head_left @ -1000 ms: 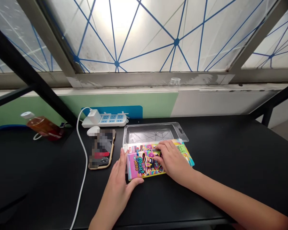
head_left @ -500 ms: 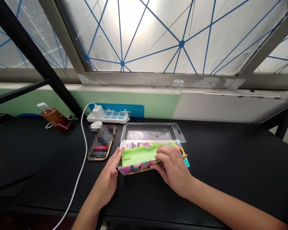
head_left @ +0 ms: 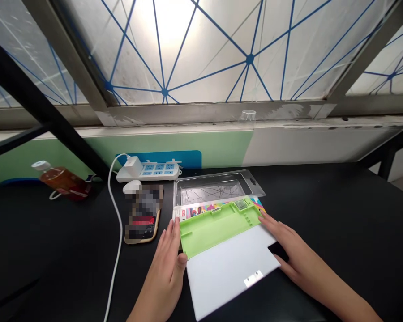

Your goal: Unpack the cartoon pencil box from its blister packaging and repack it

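A pencil case (head_left: pixel 218 223) lies open on the black table (head_left: pixel 322 210), its green inner tray facing up and its white lid (head_left: pixel 230 270) folded flat toward me. My left hand (head_left: pixel 168 264) rests flat against the case's left edge, fingers stretched out. My right hand (head_left: pixel 293 255) lies flat at the lid's right edge, fingers extended and touching it. Under the case's far side sits a colourful printed card (head_left: pixel 201 208).
A clear plastic blister shell (head_left: pixel 218 188) lies just behind the case. To the left are a phone (head_left: pixel 143 213), a white cable (head_left: pixel 113 250), a power strip (head_left: pixel 149 170) and a bottle of brown drink (head_left: pixel 62 181) on its side. A frosted window rises behind.
The closed colourful case was tipped up and opened; its white lid now lies flat toward me. My right hand moved from on top of the case to the lid's right edge.
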`<state>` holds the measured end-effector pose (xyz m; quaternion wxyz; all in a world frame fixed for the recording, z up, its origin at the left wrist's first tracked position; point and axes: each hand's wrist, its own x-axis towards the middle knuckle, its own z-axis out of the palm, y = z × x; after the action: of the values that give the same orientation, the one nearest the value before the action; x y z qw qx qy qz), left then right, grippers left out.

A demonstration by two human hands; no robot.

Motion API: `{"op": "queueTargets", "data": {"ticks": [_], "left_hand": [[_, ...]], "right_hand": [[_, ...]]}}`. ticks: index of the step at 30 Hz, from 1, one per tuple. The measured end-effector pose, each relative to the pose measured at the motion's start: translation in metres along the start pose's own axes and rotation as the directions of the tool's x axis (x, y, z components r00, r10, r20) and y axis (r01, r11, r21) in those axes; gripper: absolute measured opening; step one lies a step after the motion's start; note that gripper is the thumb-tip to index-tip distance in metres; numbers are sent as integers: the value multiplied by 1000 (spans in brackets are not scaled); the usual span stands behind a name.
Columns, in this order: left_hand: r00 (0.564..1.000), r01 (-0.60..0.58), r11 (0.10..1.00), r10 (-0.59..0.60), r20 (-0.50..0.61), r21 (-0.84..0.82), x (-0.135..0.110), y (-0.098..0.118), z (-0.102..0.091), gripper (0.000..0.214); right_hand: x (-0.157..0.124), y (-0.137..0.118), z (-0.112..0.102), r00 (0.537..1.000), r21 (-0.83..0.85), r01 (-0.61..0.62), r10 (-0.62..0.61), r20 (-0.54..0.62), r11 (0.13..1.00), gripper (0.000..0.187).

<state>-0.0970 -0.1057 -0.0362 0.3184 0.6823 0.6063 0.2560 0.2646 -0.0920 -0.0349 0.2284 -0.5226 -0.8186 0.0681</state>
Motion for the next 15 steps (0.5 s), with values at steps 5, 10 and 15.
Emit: {"op": "queueTargets", "data": {"ticks": [5, 10, 15], "left_hand": [[999, 22, 982, -28, -34, -186, -1, -11, -1, 77], [998, -30, 935, 6, -70, -352, 13, -22, 5, 103], [993, -53, 988, 36, -116, -143, 8, -6, 3, 95]], "right_hand": [[-3, -8, 3, 981, 46, -33, 41, -190, 998, 30], [-2, -14, 6, 975, 89, -191, 200, -102, 978, 39], [7, -12, 8, 977, 61, -211, 213, -23, 976, 52]]}}
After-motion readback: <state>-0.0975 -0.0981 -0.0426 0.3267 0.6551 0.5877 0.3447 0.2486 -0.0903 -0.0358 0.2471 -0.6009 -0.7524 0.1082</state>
